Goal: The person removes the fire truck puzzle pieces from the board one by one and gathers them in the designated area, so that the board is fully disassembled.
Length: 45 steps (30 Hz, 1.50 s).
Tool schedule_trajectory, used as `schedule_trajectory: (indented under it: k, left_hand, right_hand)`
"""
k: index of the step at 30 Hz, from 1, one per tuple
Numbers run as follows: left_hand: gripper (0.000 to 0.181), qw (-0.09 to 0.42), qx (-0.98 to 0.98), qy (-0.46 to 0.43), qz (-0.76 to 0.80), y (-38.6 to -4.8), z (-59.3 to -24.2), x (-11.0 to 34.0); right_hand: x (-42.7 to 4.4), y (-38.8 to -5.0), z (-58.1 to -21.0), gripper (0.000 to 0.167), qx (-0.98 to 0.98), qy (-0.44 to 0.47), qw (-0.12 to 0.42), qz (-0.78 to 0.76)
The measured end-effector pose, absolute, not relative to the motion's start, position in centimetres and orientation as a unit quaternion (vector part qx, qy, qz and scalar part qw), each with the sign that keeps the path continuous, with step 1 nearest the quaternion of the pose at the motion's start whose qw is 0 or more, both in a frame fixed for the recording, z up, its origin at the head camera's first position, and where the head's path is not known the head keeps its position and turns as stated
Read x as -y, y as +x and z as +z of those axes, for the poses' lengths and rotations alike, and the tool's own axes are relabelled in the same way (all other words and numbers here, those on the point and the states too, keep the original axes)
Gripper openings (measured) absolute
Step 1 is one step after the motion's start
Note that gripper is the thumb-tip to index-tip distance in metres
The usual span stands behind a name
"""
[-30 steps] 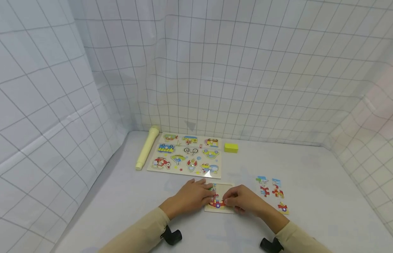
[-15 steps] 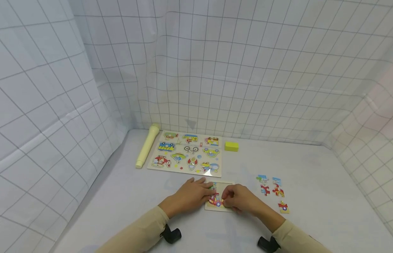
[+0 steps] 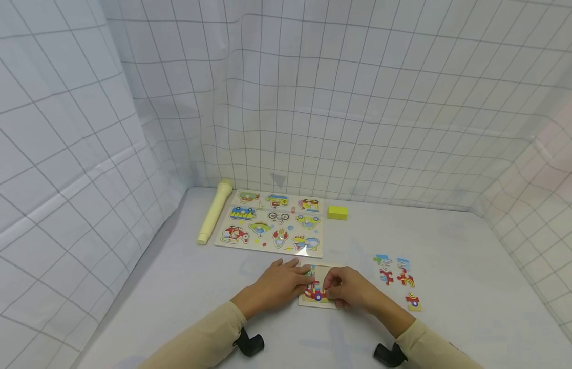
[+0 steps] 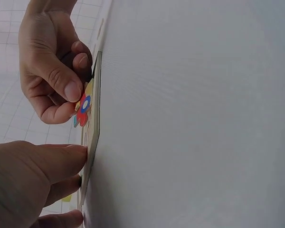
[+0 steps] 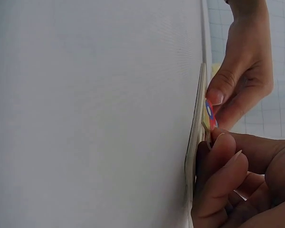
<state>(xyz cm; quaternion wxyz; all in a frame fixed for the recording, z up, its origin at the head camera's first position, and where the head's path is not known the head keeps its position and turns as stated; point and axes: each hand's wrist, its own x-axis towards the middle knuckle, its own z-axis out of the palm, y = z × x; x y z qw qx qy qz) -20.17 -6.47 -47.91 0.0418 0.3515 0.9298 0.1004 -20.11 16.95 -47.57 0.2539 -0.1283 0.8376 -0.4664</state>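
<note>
With the small tray (image 3: 309, 303) on the counter (image 3: 286, 338) as the clock, 6 o'clock nearest the person, its near rim is where the care goes first. The right hand (image 3: 353, 290), at 3 o'clock, pinches the wheel piece (image 3: 318, 296) between thumb and fingers over the tray's lower part; in the wrist views the piece looks slightly tipped, its pinched side raised. Best to seat the edge towards 6 o'clock first, line the tabs up with the neighbour towards 9, then lower the raised side and press flat with a fingertip; forcing a tab at a slant would likely pop pieces out.

The left hand (image 3: 279, 283), at 9 o'clock, lies with fingers extended over the fitted pieces (image 3: 312, 270). That is a good brace: a light, even push should stop the tray sliding, and the fingertips should clear the joint.

Beyond, towards 12, the tray's bare bed (image 3: 323, 273) shows. Well apart, about 3 o'clock, loose pieces (image 3: 406, 280) lie face up, easy to compare tabs against. Farther off, the pegged board (image 3: 267, 247) at 11 and yellow block (image 3: 337, 213) past 12 leave elbow room.
</note>
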Motion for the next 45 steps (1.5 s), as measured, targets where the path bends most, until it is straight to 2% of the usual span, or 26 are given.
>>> schedule_trajectory:
  k: [12, 23, 27, 33, 45]
  left_hand:
    - [0.035, 0.038, -0.930, 0.353, 0.093, -20.2, -48.0, 6.4]
    - [0.036, 0.027, -0.927, 0.365, 0.080, -20.0, -48.2, 6.3]
    - [0.036, 0.030, -0.929, 0.359, 0.086, -20.0, -48.1, 6.3]
    - [0.036, 0.035, -0.930, 0.354, 0.088, -20.0, -47.8, 6.3]
    - [0.037, 0.033, -0.932, 0.352, 0.083, -20.1, -47.7, 6.3]
  right_hand:
    - [-19.6, -20.3, -47.4, 0.010, -0.811, -0.113, 0.243, -0.521]
    - [-29.8, -20.6, -46.1, 0.017, -0.838, -0.069, 0.215, -0.497]
    - [-32.2, -20.5, -46.2, 0.018, -0.838, -0.064, 0.218, -0.496]
    - [-33.1, -20.0, -46.6, 0.012, -0.849, -0.085, 0.232, -0.466]
    - [-32.3, -20.1, -46.8, 0.005, -0.888, -0.090, 0.185, -0.412]
